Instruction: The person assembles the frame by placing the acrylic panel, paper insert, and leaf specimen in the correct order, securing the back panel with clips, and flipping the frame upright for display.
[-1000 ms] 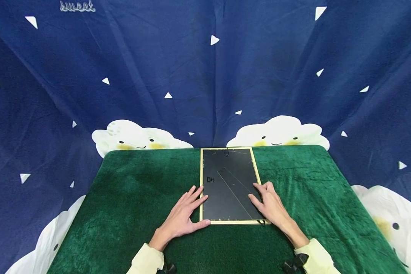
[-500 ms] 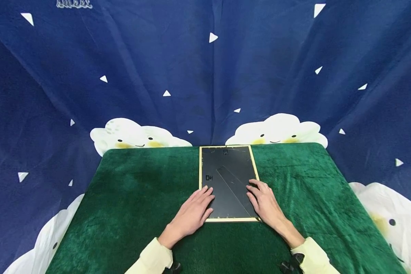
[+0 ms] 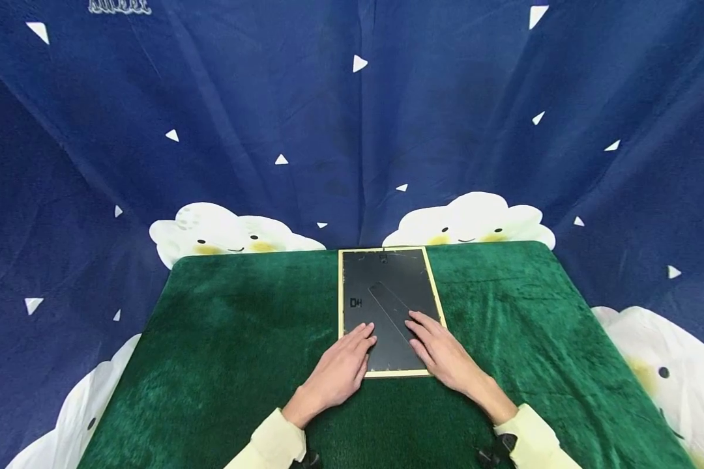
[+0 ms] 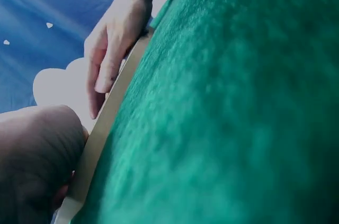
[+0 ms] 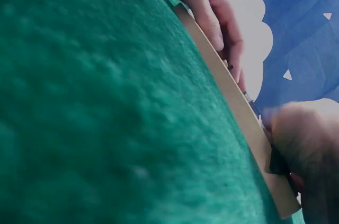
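Note:
A picture frame [image 3: 364,273] lies face down, its black backing board bordered by a thin pale-wood edge. A long stand leg [image 3: 387,303] lies flat and slanted on the backing. My left hand [image 3: 341,368] rests over the lower left corner, fingers extended together onto the board. Across from it, my right hand [image 3: 446,355] covers the lower right corner, fingers reaching inward over the stand leg. Both wrist views show the frame's wooden side [image 4: 114,102] low against the cloth, with both hands over it. A black tab [image 5: 278,160] sticks out beside the right hand.
Green plush cloth [image 3: 240,312] covers the table around the frame. Behind it hangs a dark blue curtain [image 3: 258,98] with white triangles and smiling clouds. The frame's far end reaches the table's back edge.
Both hands have slid inward from the frame's side edges onto the black backing. The right fingers left the right edge and moved left. The frame stays at the same place on the cloth.

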A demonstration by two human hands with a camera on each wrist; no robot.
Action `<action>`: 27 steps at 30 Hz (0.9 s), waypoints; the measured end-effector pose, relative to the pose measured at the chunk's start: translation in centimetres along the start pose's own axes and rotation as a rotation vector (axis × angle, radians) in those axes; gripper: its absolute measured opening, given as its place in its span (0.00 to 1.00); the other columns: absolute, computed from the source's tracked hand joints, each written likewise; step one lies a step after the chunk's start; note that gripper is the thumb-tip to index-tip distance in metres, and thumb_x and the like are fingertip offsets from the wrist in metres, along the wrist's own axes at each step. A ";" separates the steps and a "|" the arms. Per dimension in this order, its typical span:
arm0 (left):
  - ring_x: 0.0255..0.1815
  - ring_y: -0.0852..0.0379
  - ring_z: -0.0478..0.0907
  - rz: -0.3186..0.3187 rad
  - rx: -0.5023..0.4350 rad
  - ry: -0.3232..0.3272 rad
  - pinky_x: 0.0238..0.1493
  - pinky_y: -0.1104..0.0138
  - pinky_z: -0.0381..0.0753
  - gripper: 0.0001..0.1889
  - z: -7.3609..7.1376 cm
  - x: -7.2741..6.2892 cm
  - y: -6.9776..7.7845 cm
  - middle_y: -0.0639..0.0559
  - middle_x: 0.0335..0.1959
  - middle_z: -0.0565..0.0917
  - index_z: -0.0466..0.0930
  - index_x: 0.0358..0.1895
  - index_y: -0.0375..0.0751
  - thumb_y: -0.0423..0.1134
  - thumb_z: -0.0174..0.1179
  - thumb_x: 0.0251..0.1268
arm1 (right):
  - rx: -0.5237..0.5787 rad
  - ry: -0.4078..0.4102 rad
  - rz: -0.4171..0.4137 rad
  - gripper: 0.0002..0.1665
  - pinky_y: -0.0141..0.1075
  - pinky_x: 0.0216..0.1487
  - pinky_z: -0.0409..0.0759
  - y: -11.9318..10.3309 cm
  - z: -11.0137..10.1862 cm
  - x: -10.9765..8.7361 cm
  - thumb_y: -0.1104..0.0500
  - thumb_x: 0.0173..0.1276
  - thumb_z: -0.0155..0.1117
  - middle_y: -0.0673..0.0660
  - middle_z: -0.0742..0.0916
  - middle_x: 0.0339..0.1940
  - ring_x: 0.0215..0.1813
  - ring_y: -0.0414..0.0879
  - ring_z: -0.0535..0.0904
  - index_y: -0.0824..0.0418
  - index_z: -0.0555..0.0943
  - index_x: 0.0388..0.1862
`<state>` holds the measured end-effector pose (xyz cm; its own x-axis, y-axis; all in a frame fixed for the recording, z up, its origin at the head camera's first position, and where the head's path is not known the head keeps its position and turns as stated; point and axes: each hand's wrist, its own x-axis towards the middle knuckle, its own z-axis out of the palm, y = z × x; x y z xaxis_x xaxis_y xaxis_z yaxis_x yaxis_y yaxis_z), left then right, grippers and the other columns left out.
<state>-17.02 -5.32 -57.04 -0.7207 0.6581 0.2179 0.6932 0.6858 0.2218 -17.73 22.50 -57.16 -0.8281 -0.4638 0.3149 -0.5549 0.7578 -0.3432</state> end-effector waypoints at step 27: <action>0.83 0.51 0.58 -0.033 0.012 0.106 0.78 0.52 0.63 0.26 2.0 0.3 0.5 0.49 0.82 0.64 0.71 0.77 0.49 0.49 0.43 0.84 | 0.004 -0.023 0.035 0.52 0.64 0.74 0.65 -0.9 0.5 -0.7 0.31 0.62 0.71 0.61 0.70 0.81 0.82 0.63 0.62 0.60 0.73 0.76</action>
<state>-16.85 -4.17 -58.76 -0.7384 0.5987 0.3102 0.6684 0.7106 0.2195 -16.73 21.91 -57.53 -0.8485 -0.4473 0.2827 -0.5259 0.7720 -0.3570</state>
